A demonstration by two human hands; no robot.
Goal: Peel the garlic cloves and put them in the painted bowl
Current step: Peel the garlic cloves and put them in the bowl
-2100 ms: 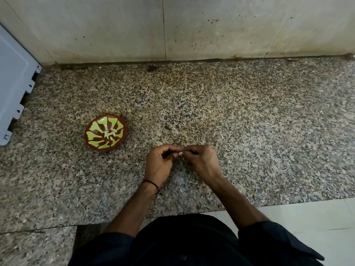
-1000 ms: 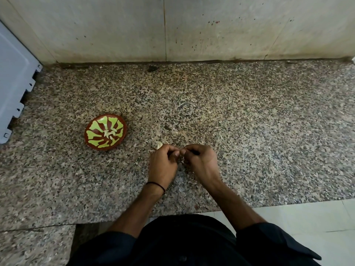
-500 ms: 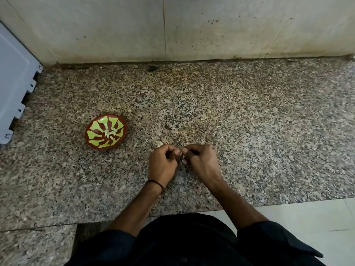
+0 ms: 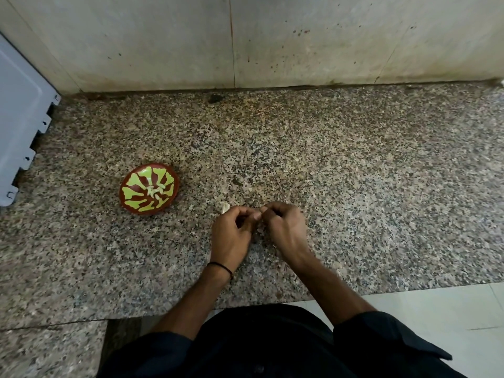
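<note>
The left hand point(image 4: 231, 236) and right hand point(image 4: 283, 230) still pinched one garlic clove point(image 4: 260, 212) near the counter's point(image 4: 354, 186) front edge, a pale scrap point(image 4: 224, 207) newly shed beside them, the painted bowl point(image 4: 133, 192) waiting leftward.

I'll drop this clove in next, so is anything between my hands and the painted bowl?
Nothing blocks the garlic clove. Between the left hand and the painted bowl lies only a small pale scrap, flat on the granite counter.
</note>
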